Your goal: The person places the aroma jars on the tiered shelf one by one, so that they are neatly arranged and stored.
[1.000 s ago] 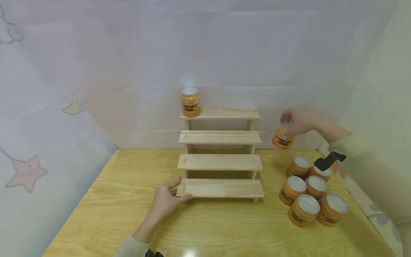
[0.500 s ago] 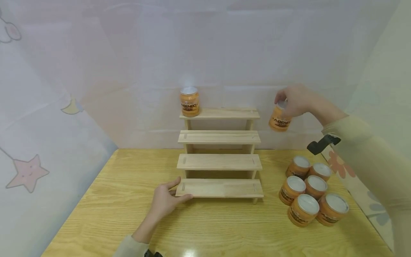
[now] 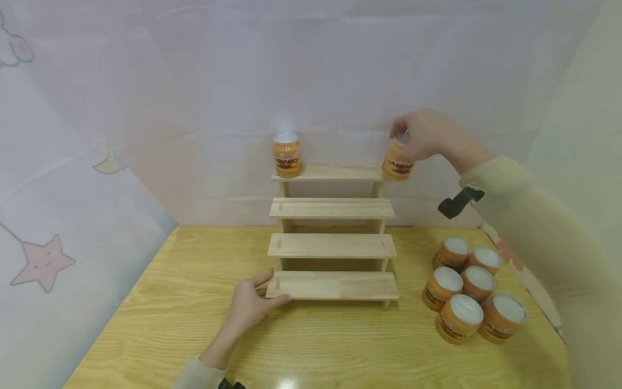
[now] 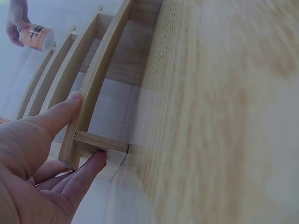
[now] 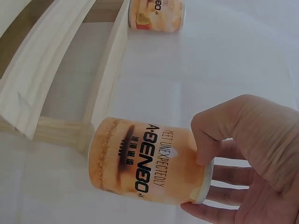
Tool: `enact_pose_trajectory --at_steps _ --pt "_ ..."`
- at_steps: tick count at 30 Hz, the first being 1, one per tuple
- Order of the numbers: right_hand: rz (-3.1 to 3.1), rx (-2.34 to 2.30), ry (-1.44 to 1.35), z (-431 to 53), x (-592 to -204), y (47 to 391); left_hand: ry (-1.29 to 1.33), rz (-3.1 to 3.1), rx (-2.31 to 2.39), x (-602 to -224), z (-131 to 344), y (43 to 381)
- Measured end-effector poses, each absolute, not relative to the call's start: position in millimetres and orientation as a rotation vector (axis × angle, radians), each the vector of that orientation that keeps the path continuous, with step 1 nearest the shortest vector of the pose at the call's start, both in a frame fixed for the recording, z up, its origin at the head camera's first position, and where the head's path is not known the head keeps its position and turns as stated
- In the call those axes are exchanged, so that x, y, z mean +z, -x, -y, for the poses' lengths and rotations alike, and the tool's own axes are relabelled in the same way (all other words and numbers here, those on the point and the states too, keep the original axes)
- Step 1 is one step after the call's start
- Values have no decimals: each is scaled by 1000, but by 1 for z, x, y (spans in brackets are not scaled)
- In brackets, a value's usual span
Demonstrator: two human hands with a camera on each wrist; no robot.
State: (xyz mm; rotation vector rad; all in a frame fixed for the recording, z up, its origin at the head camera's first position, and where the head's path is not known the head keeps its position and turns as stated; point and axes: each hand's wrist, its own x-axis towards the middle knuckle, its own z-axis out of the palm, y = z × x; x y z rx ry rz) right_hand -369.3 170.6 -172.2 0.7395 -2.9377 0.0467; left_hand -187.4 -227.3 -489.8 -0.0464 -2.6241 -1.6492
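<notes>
My right hand (image 3: 424,135) grips an orange can (image 3: 398,162) by its upper end, at the right end of the top shelf. In the right wrist view the held can (image 5: 145,161) shows its printed label, its base close to the shelf's end; whether it touches cannot be told. My left hand (image 3: 250,302) holds the front left corner of the wooden four-step shelf (image 3: 332,246). The left wrist view shows the thumb on the lowest board (image 4: 96,79) and fingertips against its leg (image 4: 100,141). Another orange can (image 3: 288,156) stands upright on the top step's left end.
Several more orange cans (image 3: 457,319) with pale lids stand grouped on the wooden table (image 3: 194,281), right of the shelf. Behind the shelf hangs a pale cloth (image 3: 335,81). A printed cloth (image 3: 73,189) borders the left side.
My right hand has carried the can up and to the left, from above the grouped cans to the top step's right end. The left hand stays on the shelf corner.
</notes>
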Motion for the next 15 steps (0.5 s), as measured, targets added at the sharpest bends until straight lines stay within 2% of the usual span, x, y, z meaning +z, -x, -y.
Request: enact_pose_trajectory --at_steps 15 --pt "2926 114 -750 -146 -183 389 54 2647 -1629 -489 221 188"
